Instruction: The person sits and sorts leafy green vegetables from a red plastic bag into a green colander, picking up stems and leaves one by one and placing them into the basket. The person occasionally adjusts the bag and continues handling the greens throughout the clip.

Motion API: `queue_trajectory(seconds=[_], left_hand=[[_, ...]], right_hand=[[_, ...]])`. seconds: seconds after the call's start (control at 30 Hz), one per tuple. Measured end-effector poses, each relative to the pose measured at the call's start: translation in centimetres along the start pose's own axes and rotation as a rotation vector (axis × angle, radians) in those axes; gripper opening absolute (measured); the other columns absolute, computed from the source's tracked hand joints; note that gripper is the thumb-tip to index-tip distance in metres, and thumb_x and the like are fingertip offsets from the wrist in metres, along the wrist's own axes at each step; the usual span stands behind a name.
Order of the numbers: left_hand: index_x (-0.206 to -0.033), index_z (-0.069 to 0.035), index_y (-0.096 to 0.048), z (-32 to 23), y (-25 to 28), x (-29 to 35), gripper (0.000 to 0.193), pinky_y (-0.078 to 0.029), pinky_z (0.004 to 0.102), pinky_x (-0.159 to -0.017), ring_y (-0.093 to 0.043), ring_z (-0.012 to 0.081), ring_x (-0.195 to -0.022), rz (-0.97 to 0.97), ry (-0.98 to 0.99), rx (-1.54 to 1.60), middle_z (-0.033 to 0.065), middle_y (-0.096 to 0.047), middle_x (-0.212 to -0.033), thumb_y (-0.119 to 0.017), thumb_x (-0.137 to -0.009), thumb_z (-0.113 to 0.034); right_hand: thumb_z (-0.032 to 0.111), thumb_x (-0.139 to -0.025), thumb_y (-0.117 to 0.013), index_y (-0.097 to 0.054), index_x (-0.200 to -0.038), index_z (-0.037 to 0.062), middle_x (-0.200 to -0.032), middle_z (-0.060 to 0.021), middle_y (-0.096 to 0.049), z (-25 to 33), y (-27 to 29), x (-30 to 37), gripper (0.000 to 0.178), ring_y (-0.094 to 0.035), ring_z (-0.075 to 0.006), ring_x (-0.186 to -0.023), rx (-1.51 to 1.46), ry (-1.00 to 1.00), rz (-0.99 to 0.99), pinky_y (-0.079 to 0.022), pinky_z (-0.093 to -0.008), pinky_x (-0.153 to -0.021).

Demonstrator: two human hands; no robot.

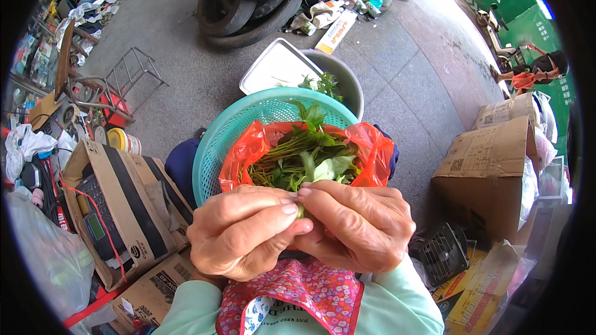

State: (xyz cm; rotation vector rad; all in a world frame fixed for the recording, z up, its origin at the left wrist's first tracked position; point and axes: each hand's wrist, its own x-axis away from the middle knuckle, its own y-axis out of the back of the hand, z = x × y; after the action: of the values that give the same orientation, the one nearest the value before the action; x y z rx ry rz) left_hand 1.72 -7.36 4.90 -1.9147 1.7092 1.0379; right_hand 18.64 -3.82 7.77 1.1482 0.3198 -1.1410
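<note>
My left hand and my right hand meet at the fingertips in the middle, close to me. Both are closed in a pinch on a leafy green stem, whose pale leaves stick out beyond my fingers. Most of that stem is hidden by the fingers. Just past my hands, an orange-red plastic bag gapes wide, full of leafy greens with long thin stems. The bag sits in a turquoise perforated basket. Behind it, a grey basin holds a few green sprigs and a white tray.
Bicycle tires lie piled at the far side. A cardboard box with a keypad device stands at left, near a metal rack. More cardboard boxes and a black crate stand at right. A person is at far right.
</note>
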Motion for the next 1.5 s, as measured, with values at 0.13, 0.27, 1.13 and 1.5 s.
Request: queue_trajectory(seconds=[0.13, 0.27, 1.13, 1.5], left_hand=[[-0.094, 0.0, -0.068, -0.3, 0.5, -0.4, 0.025, -0.054, 0.0312, -0.054, -0.067, 0.0242, -0.064, 0.061, 0.03, -0.143, 0.0118, -0.067, -0.081, -0.081, -0.073, -0.003], [-0.088, 0.002, -0.068, -0.3, -0.5, -0.9, 0.017, -0.05, 0.0285, -0.052, -0.064, 0.0202, -0.059, 0.039, 0.188, -0.123, 0.0106, -0.066, -0.075, -0.079, -0.076, -0.001], [-0.086, -0.004, -0.061, 4.8, 2.5, 3.1, 0.017, -0.045, 0.0275, -0.064, -0.056, 0.0134, -0.07, -0.276, 1.071, 0.549, 0.0041, -0.059, -0.081, -0.055, -0.096, -0.016], [-0.109, -0.003, -0.049, 4.8, -1.6, 1.4, 0.018, -0.045, 0.0205, -0.051, -0.054, 0.0094, -0.057, -0.309, 0.706, 0.431, 0.0046, -0.058, -0.076, -0.056, -0.093, -0.004]], right_hand=[[0.006, -0.066, -0.077, -0.066, -0.095, -0.007, -0.083, -0.0148, -0.067, -0.1, -0.2, 0.3, 0.034, -0.067, -0.0199, -0.058, 0.005, -0.024, 0.055, -0.053, -0.0287, -0.047], [0.006, -0.067, -0.076, -0.065, -0.097, -0.0081, -0.085, -0.0159, -0.066, -0.7, -0.6, 1.0, 0.035, -0.068, -0.0201, -0.062, 0.108, 0.026, -0.003, -0.055, -0.0291, -0.05], [-0.002, -0.088, -0.052, -0.065, -0.094, -0.0075, -0.085, -0.0155, -0.068, -4.7, 9.0, 2.6, 0.016, -0.069, -0.0215, -0.068, -0.628, -0.205, -1.162, -0.059, -0.0307, -0.066], [0.005, -0.085, -0.063, -0.066, -0.1, -0.0025, -0.087, -0.0148, -0.069, -17.4, -3.4, 0.3, 0.017, -0.071, -0.018, -0.073, -0.04, -0.472, -0.28, -0.055, -0.0291, -0.066]])
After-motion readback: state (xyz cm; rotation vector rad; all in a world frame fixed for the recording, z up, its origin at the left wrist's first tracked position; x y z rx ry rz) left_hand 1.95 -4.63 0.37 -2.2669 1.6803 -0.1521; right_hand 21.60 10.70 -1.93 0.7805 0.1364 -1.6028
